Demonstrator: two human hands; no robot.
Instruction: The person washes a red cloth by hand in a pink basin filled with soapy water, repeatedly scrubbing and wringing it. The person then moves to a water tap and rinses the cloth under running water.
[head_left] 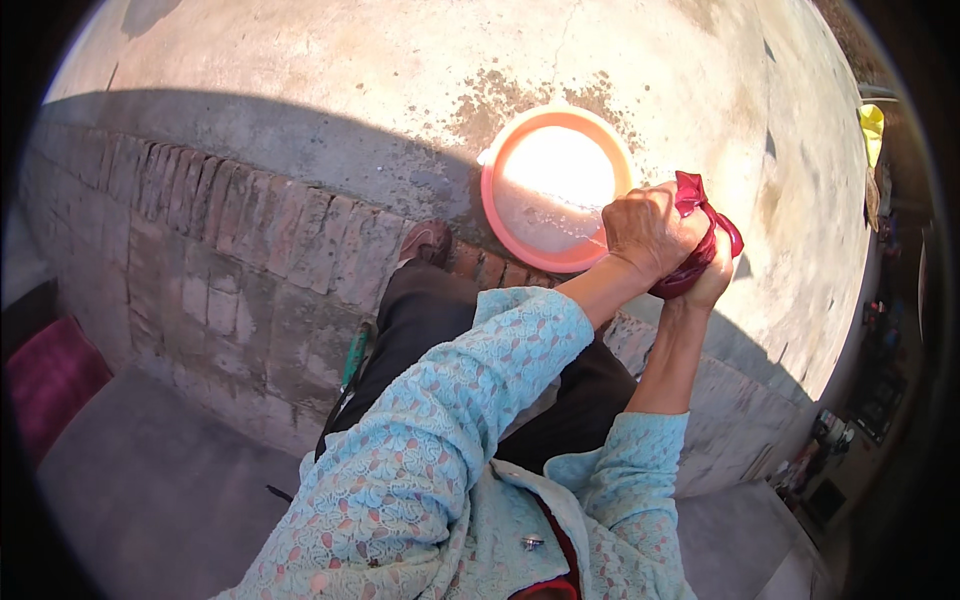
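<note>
A dark red, shiny wet-looking cloth (689, 268) is bunched and twisted between my two hands, its ends sticking out above the knuckles. My left hand (642, 229) is closed round it, fingers curled. Just to the right, my right hand (712, 281) also grips it, partly hidden by the folds. Below and left of the hands stands a round pink-orange basin (489, 205) with cloudy water in it; bright sun glares on the water's far part. My left hand overlaps the basin's right rim in the picture.
A low brick ledge (215, 200) crosses in front of me, with my shoe (428, 242) beside the basin. Damp spots mark the concrete floor (330, 60). A green object (356, 352) lies by my leg; a yellow item (872, 132) is at the far right.
</note>
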